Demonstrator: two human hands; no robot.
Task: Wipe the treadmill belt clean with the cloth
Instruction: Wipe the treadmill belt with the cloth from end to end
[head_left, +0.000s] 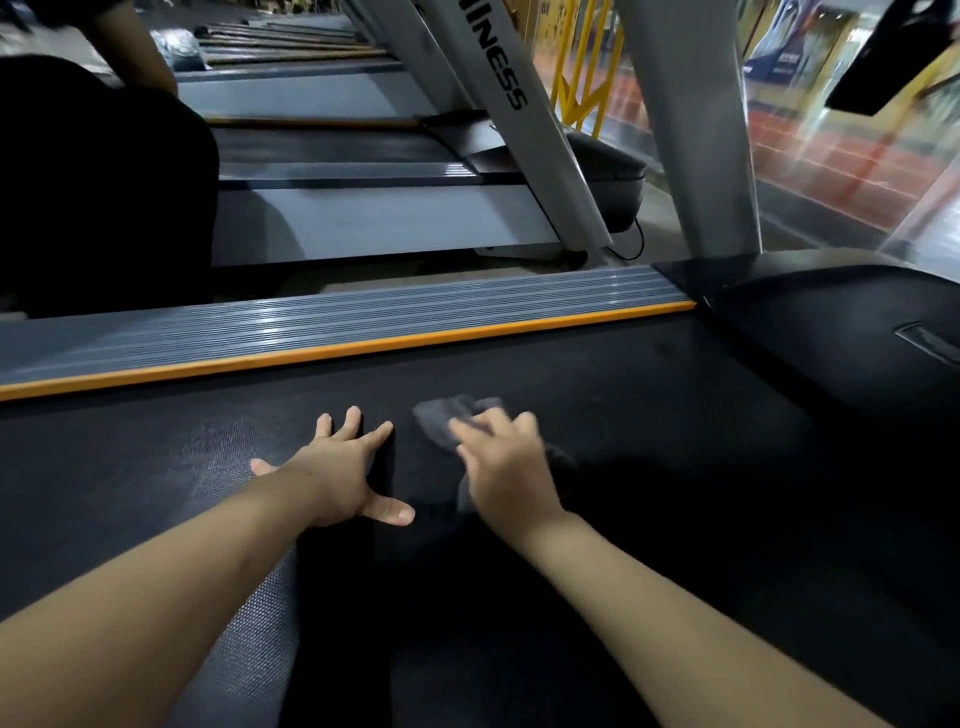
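Treadmill belt (649, 415) fills most of the frame, dark, textured, running left to right. Side rail (363, 325) along its far edge, grey ribbed with an orange strip. Black motor cover (831, 332) at the right end, grey upright (696, 130) rising behind it. More treadmills (337, 150) beyond, far left. Dark figure (104, 182) at far left, cannot tell more.

Left hand (337, 467) flat on the belt, fingers spread and straight, holding nothing, seems to brace. Right hand (504, 462) just right of it, pressing down on the cloth (452, 415), fingers mostly extended over it; whether any curl into the fabric I cannot tell. Cloth is small, grey, crumpled, lying on the belt mid-width, sticking out from under the fingers on the far side; blurred, probably mid-stroke.

Progress: wiping looks underway, not finished. Belt left of the left hand shows a paler hazy patch, either dust or sheen, cannot tell which. No clear clean/dirty boundary visible. Near part of belt is in shadow. Judged: much of the belt probably left, right end and near edge included.
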